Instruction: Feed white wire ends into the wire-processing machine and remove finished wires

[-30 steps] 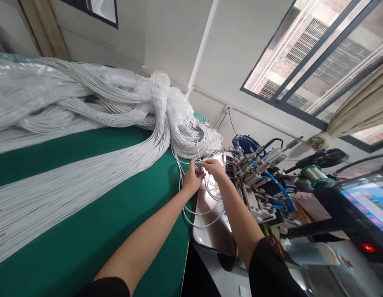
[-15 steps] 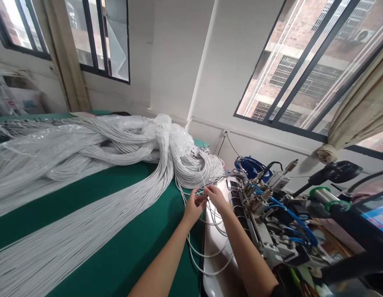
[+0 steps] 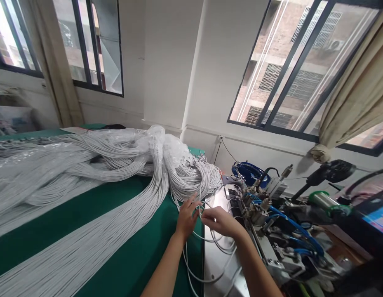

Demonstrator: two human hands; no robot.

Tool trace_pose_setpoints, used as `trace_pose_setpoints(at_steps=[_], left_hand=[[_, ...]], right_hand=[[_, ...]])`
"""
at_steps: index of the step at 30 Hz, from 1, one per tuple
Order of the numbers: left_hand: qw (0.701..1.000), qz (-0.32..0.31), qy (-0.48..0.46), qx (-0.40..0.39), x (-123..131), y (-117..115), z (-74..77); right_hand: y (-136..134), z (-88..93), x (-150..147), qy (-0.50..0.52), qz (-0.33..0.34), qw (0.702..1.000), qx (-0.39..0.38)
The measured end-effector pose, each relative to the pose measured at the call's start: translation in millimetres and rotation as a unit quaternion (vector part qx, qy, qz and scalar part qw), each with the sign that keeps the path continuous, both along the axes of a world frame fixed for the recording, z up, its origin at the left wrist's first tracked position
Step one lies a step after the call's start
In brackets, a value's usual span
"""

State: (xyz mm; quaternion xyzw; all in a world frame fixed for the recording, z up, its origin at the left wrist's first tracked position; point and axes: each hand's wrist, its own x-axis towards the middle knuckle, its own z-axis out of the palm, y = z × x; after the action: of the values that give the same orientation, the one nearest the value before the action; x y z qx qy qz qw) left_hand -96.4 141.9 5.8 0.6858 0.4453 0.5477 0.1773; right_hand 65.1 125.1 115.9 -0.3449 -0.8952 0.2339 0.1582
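My left hand [image 3: 186, 216] and my right hand [image 3: 220, 220] meet at the right edge of a green table [image 3: 117, 247]. Both pinch thin white wires [image 3: 206, 237] that loop down between them onto a shiny metal plate [image 3: 220, 264]. The fingers of each hand are closed on the strands. Just beyond my hands lies the frayed end of a big bundle of white wires [image 3: 191, 177], which runs back across the table to the left.
A wire-processing machine [image 3: 271, 218] with blue hoses stands right of the plate. A small black fan [image 3: 332, 171], a solder spool [image 3: 323, 200] and a lit screen [image 3: 378, 214] sit further right. Long wire bundles [image 3: 55, 173] in clear plastic cover the table's left. Windows line the walls.
The camera has tilted upward, so the windows show and my hands sit lower in view. My hands stay together on the wires, the right one moved slightly toward me.
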Motion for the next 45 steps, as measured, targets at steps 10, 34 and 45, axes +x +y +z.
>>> trace_pose_setpoints(at_steps=[10, 34, 45], left_hand=[[0.936, -0.034, -0.305, -0.175, -4, 16, -8.4], [0.978, 0.002, -0.201, -0.051, -5, 20, -13.1], [0.985, 0.017, -0.145, -0.094, -7, 20, -20.3]], right_hand=[[42, -14.5, -32, -0.095, -0.324, 0.924, 0.18], [55, -14.5, -60, -0.224, -0.07, 0.947, 0.221], [69, -48.8, -53, 0.034, -0.128, 0.987, 0.087]])
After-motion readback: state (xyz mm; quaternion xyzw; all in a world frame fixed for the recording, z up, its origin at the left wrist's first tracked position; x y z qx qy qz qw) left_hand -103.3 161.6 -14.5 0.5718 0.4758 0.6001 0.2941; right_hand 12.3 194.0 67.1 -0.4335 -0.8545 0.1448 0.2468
